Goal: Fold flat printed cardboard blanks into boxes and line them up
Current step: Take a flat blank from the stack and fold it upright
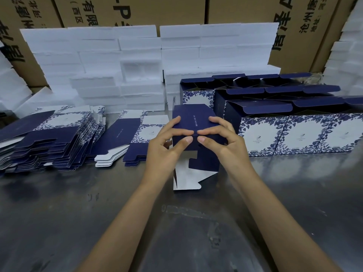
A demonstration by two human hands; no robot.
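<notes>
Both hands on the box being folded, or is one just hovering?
Touching, both. The head view shows the left hand and the right hand gripping the half-folded box, with fingers on its top panel and thumbs pressed against its near face.

My left hand [169, 142] and right hand [222, 138] cover the near edge of the half-folded box [193, 116], so I can't see the fold under my fingertips, and the small white print on its top panel is too fine to read. Its lower flaps disappear behind my wrists. The stack of flat blanks [49, 138] runs off the left edge. The row of finished boxes [294, 134] is cut by the right edge, and the ones behind hide each other. The foam blocks [121, 61] blur together, and their count escapes me. The lettering on the brown cartons [137, 10] is cropped at the top.
</notes>
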